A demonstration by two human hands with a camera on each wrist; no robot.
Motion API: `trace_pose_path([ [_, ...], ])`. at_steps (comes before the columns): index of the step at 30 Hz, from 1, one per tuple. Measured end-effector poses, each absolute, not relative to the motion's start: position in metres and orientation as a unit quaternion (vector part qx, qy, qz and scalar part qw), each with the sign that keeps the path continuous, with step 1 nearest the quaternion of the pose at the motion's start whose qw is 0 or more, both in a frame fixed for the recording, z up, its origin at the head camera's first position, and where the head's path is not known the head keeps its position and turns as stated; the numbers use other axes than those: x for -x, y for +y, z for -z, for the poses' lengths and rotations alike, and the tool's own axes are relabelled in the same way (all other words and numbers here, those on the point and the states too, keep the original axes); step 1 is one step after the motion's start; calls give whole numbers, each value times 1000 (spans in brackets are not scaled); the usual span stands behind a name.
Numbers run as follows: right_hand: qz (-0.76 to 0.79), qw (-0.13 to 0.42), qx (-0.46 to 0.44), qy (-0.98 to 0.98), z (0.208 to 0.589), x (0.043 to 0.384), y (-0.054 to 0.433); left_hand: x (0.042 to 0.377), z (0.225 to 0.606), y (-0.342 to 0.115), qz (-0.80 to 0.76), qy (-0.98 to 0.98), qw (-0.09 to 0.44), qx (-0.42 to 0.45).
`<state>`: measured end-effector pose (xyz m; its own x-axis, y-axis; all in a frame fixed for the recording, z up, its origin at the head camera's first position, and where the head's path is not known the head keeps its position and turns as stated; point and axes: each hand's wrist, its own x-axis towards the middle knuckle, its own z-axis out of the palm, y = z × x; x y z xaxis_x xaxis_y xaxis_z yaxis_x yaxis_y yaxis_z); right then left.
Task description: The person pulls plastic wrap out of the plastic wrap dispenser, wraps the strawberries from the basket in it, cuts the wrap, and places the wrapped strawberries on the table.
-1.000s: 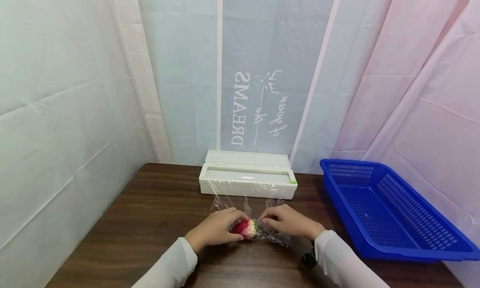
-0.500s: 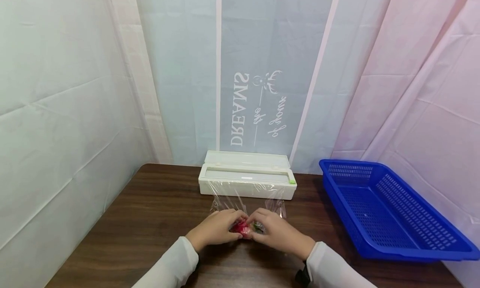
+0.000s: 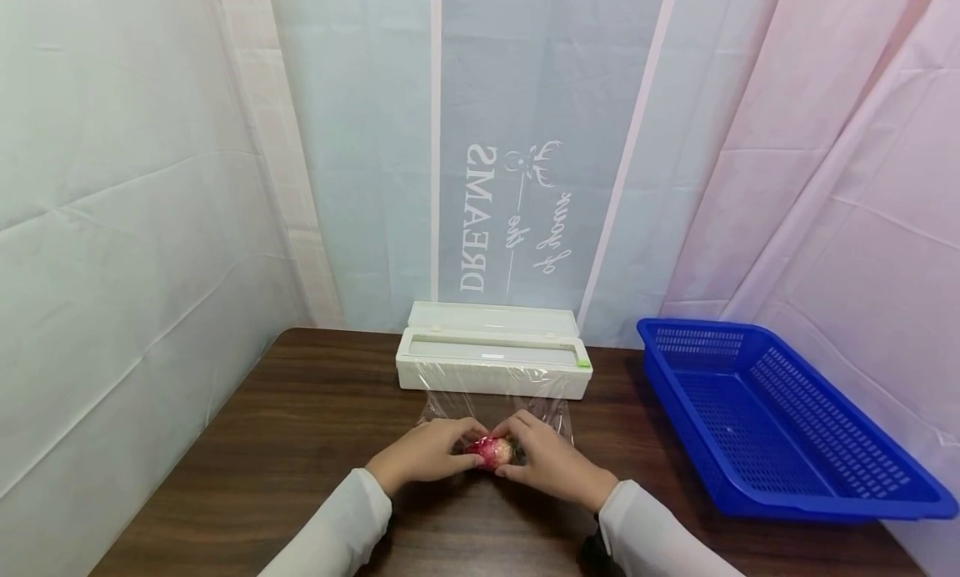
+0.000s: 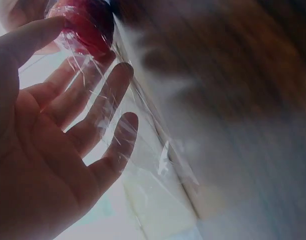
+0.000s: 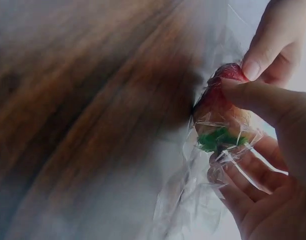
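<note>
Where a loose flap of film spread beside the right hand (image 3: pixel 551 459) a second ago, I now see that hand up against the red-and-cream fruit (image 3: pixel 491 452), and the flap no longer shows in the head view. On my head feed the fruit lies near the middle of the tabletop (image 3: pixel 300 435), between the two hands and under shiny film. Its green leafy end (image 5: pixel 220 140) has dropped mostly out of sight from above; the right wrist view finds it with clear film (image 5: pixel 218 175) bunched round it.

The right hand is partly closed, thumb on the near side and fingers behind, holding the fruit through the film. The left hand (image 3: pixel 427 452) has barely shifted: its thumb presses the red end with the nearest finger opposite, while its other fingers stay spread along the sheet. How firmly either one grips, I can't tell.

Beyond them the film runs unbroken to the open white dispenser box (image 3: pixel 491 348), which hasn't moved, nor has the blue basket (image 3: pixel 825 507). To me, the tucked-in flap means the wrapping has advanced, with the sheet not yet cut free.
</note>
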<state>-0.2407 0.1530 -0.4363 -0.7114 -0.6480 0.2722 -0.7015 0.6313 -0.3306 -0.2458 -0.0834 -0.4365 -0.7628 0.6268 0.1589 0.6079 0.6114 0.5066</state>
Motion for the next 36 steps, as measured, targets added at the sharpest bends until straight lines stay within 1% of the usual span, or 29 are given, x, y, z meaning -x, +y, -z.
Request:
trace_pose_path([
  [4,-228,36,-375,-898,436,246,155,251,438,-87,-300,885,40,-354],
  [10,-234,-13,-375,-897,434,255,157,254,438,-90,-314,882,74,-345],
  [13,-231,-25,-372,-899,433,260,158,256,437,-91,-314,882,77,-343],
  [16,-231,-31,-372,-899,432,266,158,256,435,-94,-305,887,70,-340],
  [21,-237,-47,-372,-896,428,275,158,256,431,-100,-281,900,47,-330],
  [23,-240,-58,-370,-896,426,279,158,255,429,-101,-265,907,26,-325],
  [29,-240,-94,-369,-893,424,290,158,254,428,-93,-229,911,-85,-332],
  [31,-241,-105,-367,-892,423,292,159,254,428,-87,-228,907,-108,-336],
  [33,-243,-113,-367,-891,423,294,159,254,429,-82,-225,908,-113,-336],
  [36,-244,-114,-377,-886,424,294,160,255,431,-77,-222,912,-103,-330],
])
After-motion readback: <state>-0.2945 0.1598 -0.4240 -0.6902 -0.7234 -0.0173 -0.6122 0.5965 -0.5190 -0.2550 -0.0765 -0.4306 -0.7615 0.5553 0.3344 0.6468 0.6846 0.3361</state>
